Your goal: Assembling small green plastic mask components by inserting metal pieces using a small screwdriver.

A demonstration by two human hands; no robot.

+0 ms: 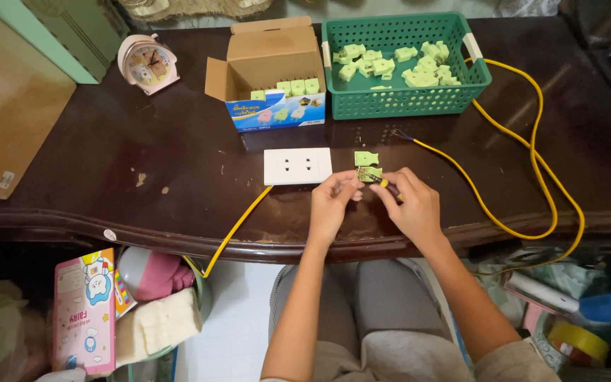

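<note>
Green plug half (370, 174), open with its contacts exposed, sits pinched between the left hand (332, 205) and right hand (411, 206) above the table (178, 163) edge. Its cover (365, 158) lies apart, unfitted. Finished plugs fill the basket (404, 99); assembly appears midway.

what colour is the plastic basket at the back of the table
Green, with white handles; the basket shows best in the head view.

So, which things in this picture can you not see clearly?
Head view only:
- Small green part: fingers of the left hand and right hand cover it; inner details too small.
- Yellow cable: its end drops behind the table edge.
- Cardboard box: its walls hide most contents.
</note>
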